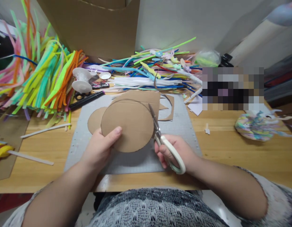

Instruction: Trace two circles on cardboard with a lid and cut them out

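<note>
A brown cardboard piece (130, 129) with a rounded outline is pinched at its lower left by my left hand (100, 146), thumb on top. My right hand (173, 151) is wrapped round the white handles of a pair of scissors (173, 153), whose blades point up and away along the cardboard's right edge. A dark curved line runs near the top of the round part, and a squarer cardboard part shows behind it. Under these lies a grey cutting mat (79, 151). Another rounded cardboard piece (95, 119) shows at the left, and a cut-out cardboard scrap (169, 108) rests at the right.
Bundles of coloured pipe cleaners (48, 75) fill the back left, with more (148, 78) along the back. A clear spool (82, 80) and a black pen-like item (88, 100) lie beside the mat. A yellow glue gun (2, 149) is far left, a pastel fuzzy bundle (254, 126) at right.
</note>
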Tool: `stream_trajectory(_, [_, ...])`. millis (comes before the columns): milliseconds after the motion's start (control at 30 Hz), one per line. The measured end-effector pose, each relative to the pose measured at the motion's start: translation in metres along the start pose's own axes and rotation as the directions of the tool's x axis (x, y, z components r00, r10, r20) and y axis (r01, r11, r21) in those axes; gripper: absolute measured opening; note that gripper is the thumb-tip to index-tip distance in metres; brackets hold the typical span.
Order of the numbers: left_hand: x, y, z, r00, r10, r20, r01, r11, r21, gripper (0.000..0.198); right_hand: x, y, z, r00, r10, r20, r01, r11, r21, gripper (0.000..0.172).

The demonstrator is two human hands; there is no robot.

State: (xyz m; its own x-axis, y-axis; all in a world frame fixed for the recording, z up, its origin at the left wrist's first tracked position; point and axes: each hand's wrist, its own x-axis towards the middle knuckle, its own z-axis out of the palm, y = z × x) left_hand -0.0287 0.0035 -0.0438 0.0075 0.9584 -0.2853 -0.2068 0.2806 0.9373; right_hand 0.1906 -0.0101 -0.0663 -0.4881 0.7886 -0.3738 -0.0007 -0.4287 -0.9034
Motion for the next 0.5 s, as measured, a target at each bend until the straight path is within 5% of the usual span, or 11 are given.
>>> stream_trajectory(100, [-0.0025,-0.0001,0.0062,0.996,0.006,-0.092,-0.003,1.0,0.024,0.051,-0.0017,-0.0017,0.0011,0.996,0.03,0.083,-0.03,1.0,-0.005,0.05])
stream_trajectory(500, [-0.0065,0.0032,0.0093,0.999,-0.041,-0.011,0.041,0.997,0.065,0.042,-0.0051,-0.002,-0.0035,0.976,-0.086,0.202,0.092,0.996,-0.021,0.055])
